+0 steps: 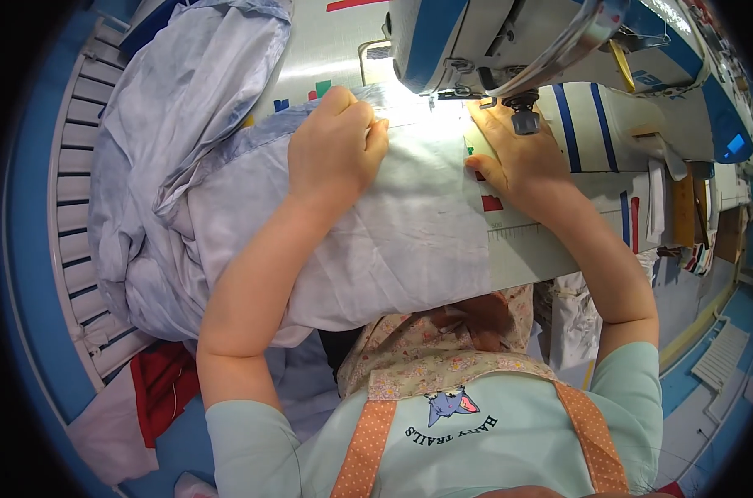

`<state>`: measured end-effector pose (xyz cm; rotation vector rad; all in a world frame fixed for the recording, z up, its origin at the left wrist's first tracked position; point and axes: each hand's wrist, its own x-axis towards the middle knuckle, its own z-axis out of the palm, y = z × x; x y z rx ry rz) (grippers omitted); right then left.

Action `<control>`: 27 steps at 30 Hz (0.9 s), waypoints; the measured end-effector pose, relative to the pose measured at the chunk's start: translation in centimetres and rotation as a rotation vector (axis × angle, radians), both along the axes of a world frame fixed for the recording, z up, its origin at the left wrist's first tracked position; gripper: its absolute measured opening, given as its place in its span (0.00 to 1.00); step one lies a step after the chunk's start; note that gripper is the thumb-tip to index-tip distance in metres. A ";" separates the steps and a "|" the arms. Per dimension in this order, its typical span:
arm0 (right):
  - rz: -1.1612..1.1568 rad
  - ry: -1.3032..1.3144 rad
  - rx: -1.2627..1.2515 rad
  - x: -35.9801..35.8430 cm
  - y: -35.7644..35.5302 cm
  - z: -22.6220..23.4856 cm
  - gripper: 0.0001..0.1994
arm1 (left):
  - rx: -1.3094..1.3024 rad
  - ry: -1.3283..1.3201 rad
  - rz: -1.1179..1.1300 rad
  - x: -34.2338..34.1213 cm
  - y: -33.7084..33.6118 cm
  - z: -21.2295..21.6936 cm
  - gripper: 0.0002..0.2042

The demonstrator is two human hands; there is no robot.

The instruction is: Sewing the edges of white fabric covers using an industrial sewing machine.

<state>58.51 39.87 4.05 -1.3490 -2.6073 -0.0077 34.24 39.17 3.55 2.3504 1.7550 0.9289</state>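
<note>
Nearest: mint-green shirt with orange dotted apron straps (366,448), floral fabric bunched at the lap. Both forearms rise from the lower edge. Pale lilac-blue thin woven cloth (409,224) drapes over the near edge of the white bench (534,245), its bulk heaped to the left over a white slatted rack (73,199). Left hand (336,149) rests on top of the cloth, fingers curled and pressed together, tips pinching a fold at the cloth's far edge, just left of the needle area. Right hand (509,158) lies flat with fingers together, palm on the bench at the cloth's right edge, fingertips reaching under the machine head. Cloth runs between both hands, far edge lit brightly. Beyond: white-and-blue industrial sewing machine (509,41). Red fabric scrap (165,382) lies low left.
</note>
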 end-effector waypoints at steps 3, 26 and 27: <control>-0.009 -0.005 -0.015 0.0 -0.1 0.1 0.29 | -0.005 -0.002 0.002 0.0 0.0 0.1 0.10; 0.065 0.113 -0.033 0.5 -0.4 0.2 0.29 | -0.046 0.069 0.031 0.2 0.1 0.5 0.11; 0.061 0.107 -0.032 0.6 -0.4 0.1 0.29 | -0.037 0.074 0.033 0.2 0.1 0.5 0.11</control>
